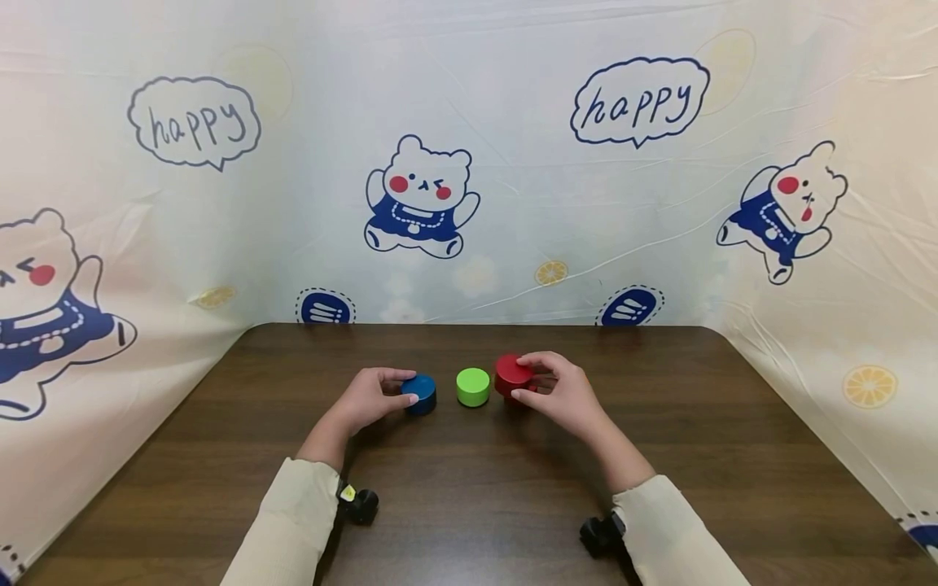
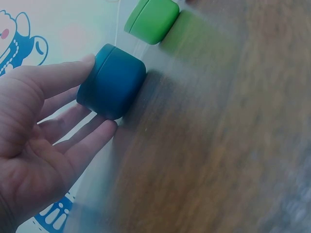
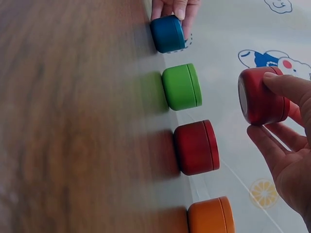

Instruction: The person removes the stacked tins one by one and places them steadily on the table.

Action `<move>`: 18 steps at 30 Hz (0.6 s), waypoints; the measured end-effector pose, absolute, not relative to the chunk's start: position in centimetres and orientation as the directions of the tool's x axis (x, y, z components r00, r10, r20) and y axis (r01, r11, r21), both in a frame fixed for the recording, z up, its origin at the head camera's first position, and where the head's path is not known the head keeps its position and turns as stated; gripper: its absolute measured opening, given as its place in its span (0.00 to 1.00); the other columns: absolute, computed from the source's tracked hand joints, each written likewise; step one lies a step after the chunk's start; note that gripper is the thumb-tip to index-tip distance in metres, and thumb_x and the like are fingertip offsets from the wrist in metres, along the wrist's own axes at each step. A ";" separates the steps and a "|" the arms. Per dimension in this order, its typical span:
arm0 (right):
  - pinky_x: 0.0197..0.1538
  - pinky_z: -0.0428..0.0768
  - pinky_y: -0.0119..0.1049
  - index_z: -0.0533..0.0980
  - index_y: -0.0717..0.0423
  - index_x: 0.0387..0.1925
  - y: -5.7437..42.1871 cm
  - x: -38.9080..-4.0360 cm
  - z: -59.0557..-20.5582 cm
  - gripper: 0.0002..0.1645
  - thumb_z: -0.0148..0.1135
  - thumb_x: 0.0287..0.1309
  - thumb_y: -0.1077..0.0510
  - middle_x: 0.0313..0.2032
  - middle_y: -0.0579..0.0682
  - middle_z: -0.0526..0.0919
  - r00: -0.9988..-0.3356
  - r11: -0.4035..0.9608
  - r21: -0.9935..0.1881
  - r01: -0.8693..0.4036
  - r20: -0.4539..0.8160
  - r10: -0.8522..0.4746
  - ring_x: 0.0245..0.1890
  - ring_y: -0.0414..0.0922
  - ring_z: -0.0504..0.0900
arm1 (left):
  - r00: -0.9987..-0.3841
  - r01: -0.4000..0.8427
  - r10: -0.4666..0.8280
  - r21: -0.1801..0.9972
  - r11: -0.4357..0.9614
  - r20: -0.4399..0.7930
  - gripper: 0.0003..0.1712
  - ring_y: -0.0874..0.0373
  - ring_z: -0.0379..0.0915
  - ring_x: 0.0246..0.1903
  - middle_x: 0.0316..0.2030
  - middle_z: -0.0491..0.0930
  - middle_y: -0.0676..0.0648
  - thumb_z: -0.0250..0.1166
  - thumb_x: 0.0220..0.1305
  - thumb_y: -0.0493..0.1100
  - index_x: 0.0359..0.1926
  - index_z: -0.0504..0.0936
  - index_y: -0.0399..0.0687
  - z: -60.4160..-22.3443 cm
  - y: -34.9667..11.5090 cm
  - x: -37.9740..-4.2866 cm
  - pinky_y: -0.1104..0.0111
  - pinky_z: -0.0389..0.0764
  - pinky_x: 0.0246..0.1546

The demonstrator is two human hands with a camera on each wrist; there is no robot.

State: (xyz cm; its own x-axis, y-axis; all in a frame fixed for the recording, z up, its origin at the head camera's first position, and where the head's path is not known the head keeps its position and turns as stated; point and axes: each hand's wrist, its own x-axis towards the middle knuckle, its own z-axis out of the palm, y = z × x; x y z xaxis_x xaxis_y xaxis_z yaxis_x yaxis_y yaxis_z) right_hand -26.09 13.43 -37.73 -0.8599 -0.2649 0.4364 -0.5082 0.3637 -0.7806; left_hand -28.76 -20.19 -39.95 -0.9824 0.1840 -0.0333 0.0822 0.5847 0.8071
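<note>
My left hand (image 1: 366, 400) pinches a small round blue tin (image 1: 419, 395) between thumb and fingers; the tin stands on the table. My right hand (image 1: 566, 397) holds a red tin (image 1: 512, 376) raised above the tabletop, its pale base showing in the right wrist view. Between the hands a lime-green tin (image 1: 472, 387) stands on its own. The right wrist view shows a second red tin (image 3: 196, 147) standing beside the green one, with an orange tin (image 3: 211, 216) past it. In the head view my right hand and the raised tin mostly hide those two.
The tins are lined up across the far half of a dark wooden table (image 1: 469, 488). A pale printed cloth (image 1: 513, 228) hangs behind the table and at both sides. Small black devices (image 1: 359, 505) are strapped at both wrists.
</note>
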 end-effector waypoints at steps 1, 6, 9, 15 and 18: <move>0.51 0.81 0.45 0.78 0.58 0.51 13.5 -26.1 -37.7 0.27 0.76 0.47 0.64 0.50 0.56 0.80 -0.862 0.368 -0.781 -0.504 0.433 -0.262 0.46 0.51 0.83 | -0.982 0.082 0.185 0.808 0.584 -0.034 0.28 0.45 0.74 0.54 0.57 0.77 0.40 0.71 0.59 0.48 0.61 0.79 0.49 -39.9 -20.2 -28.8 0.56 0.80 0.49; 0.52 0.81 0.46 0.78 0.58 0.51 13.9 -26.2 -37.8 0.27 0.76 0.47 0.63 0.50 0.57 0.80 -0.874 0.379 -0.788 -0.485 0.417 -0.251 0.46 0.52 0.83 | -0.982 0.084 0.188 0.810 0.581 -0.033 0.28 0.45 0.74 0.54 0.57 0.77 0.40 0.71 0.59 0.48 0.61 0.79 0.49 -39.9 -20.3 -28.9 0.56 0.80 0.49; 0.52 0.80 0.45 0.78 0.57 0.51 14.1 -26.3 -37.7 0.27 0.77 0.47 0.63 0.50 0.55 0.80 -0.880 0.404 -0.782 -0.475 0.410 -0.241 0.46 0.51 0.83 | -0.982 0.082 0.187 0.809 0.582 -0.036 0.28 0.45 0.74 0.54 0.57 0.77 0.40 0.72 0.59 0.48 0.61 0.79 0.50 -40.0 -20.4 -28.9 0.56 0.80 0.50; 0.54 0.79 0.46 0.78 0.54 0.51 14.8 -26.4 -37.7 0.27 0.76 0.48 0.62 0.51 0.53 0.80 -0.899 0.458 -0.774 -0.438 0.376 -0.224 0.47 0.49 0.82 | -0.982 0.083 0.185 0.808 0.584 -0.033 0.29 0.46 0.74 0.54 0.56 0.78 0.41 0.72 0.59 0.49 0.61 0.79 0.51 -40.1 -20.4 -29.0 0.55 0.79 0.52; 0.55 0.79 0.47 0.77 0.54 0.52 15.1 -26.4 -37.6 0.27 0.76 0.48 0.62 0.51 0.54 0.79 -0.905 0.461 -0.779 -0.426 0.361 -0.226 0.48 0.50 0.82 | -0.982 0.084 0.186 0.810 0.581 -0.031 0.28 0.46 0.74 0.54 0.56 0.78 0.41 0.72 0.59 0.48 0.61 0.79 0.50 -40.2 -20.4 -29.0 0.55 0.79 0.52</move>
State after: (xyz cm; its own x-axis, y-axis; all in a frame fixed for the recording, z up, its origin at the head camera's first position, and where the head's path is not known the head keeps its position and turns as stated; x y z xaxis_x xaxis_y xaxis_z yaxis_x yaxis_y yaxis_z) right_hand -26.35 15.10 -37.62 -0.9049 -0.2262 0.3606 -0.4255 0.4610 -0.7787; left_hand -29.04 -20.38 -40.21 -0.9821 0.1859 -0.0310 0.0843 0.5806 0.8098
